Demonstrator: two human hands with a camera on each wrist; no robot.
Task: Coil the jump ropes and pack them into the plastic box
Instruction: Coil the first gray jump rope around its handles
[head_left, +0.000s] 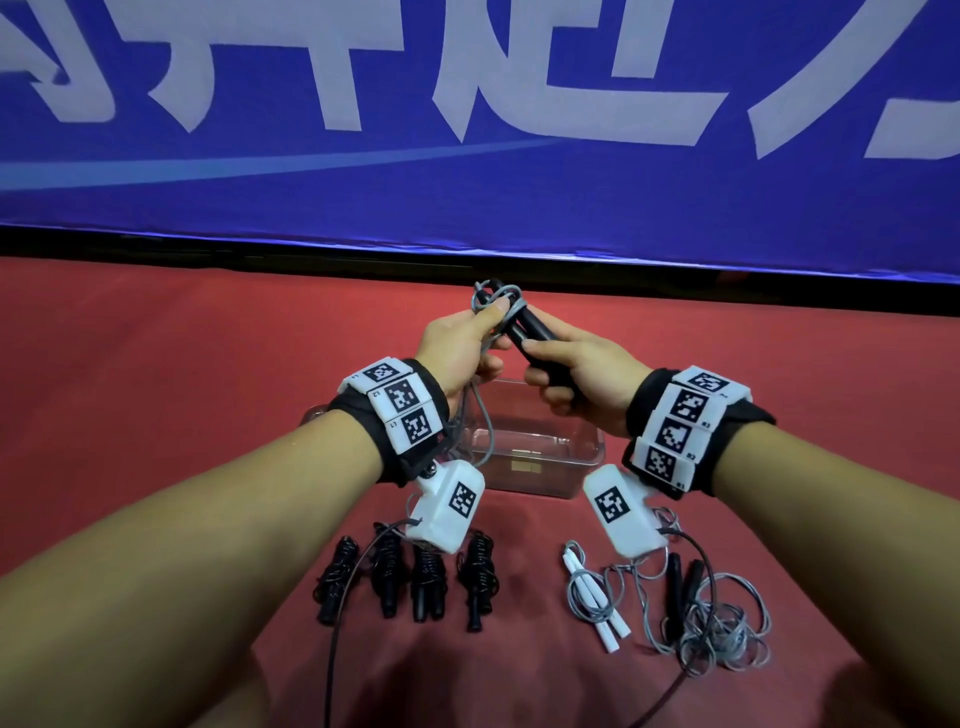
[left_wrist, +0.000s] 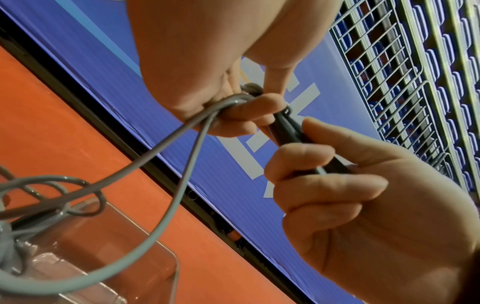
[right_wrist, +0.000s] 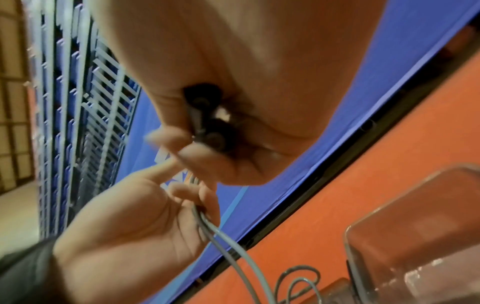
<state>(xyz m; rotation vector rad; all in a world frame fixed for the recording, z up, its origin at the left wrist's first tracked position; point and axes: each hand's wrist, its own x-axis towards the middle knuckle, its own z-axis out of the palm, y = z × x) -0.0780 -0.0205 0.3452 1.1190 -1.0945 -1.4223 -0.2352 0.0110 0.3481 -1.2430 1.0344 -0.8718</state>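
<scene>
Four coiled black jump ropes (head_left: 405, 577) are laid in a row on the red surface (head_left: 156, 374), beside a white-handled rope (head_left: 592, 597) and a loose grey tangle (head_left: 717, 618). Farther off, a clear plastic box (head_left: 540, 447) is seen. Above it, black handles (head_left: 524, 332) are clasped by the right hand (head_left: 576, 379), while grey cord (left_wrist: 182, 156) is pinched by the left hand (head_left: 462, 348). Large white lettering on the blue banner (head_left: 467, 197) cannot be read.

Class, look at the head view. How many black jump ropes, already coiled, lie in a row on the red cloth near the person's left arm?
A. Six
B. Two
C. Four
C: four coiled black ropes lie side by side on the red cloth, near the clear plastic box, while both hands work on another rope.
</scene>
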